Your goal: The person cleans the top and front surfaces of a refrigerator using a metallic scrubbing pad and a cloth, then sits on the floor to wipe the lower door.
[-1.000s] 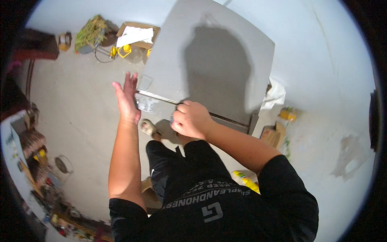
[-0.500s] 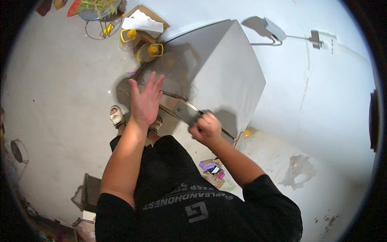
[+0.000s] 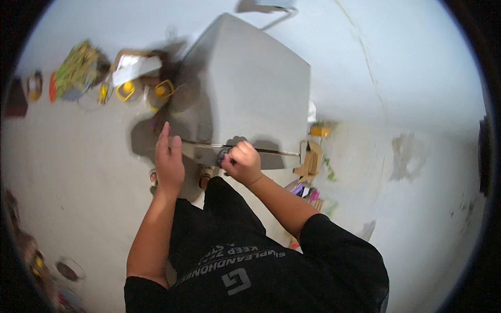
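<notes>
A large grey box-shaped appliance [image 3: 261,78], which looks like a fridge, stands in front of me with its front edge towards my body. My right hand [image 3: 243,163] is closed in a fist at the middle of that front edge. From its left side pokes a small dark cloth-like thing [image 3: 223,155], mostly hidden by the fingers. To the left, my left hand [image 3: 170,161] is raised near the appliance's front left corner. Its fingers are stretched out and it holds nothing. Below the hands, my sandalled feet show partly.
Bottles with yellow caps and handles [image 3: 127,92] stand left of the appliance, before an open carton [image 3: 138,68]. Dried plants [image 3: 81,70] lie farther left. A cardboard box [image 3: 311,160] and small packages [image 3: 302,189] are on the floor at right, near the pale wall [image 3: 355,94].
My view has turned, so the appliance and bottles appear farther left and more of the right-hand floor shows. My left hand has turned more edge-on; my right hand stays at the front edge.
</notes>
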Action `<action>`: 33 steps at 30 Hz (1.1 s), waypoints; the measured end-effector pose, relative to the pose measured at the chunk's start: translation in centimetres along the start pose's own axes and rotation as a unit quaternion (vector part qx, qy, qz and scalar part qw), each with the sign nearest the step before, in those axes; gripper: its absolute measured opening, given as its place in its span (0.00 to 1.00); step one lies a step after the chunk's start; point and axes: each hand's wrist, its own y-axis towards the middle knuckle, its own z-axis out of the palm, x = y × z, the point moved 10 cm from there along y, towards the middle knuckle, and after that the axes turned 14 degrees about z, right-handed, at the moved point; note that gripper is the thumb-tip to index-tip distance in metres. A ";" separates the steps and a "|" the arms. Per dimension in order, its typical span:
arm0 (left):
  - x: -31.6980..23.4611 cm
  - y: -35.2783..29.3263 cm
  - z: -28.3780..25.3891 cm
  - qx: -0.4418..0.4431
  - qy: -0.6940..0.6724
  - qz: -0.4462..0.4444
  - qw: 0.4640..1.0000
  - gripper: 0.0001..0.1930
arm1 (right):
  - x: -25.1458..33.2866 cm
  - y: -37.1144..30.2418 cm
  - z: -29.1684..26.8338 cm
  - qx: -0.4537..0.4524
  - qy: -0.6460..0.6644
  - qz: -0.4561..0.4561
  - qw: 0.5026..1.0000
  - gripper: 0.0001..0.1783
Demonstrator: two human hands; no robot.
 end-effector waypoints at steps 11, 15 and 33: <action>-6.5 -2.2 25.9 0.442 0.441 0.358 0.695 0.48 | -26.1 -8.8 -12.7 -0.197 -0.141 0.331 0.912 0.08; -5.3 -2.1 26.3 0.466 0.486 0.343 0.655 0.52 | -26.6 -7.1 -12.1 -0.211 -0.089 0.413 0.881 0.10; -4.3 -2.5 26.4 0.486 0.520 0.330 0.620 0.53 | -30.2 -2.3 -13.0 -0.144 -0.013 0.327 0.934 0.09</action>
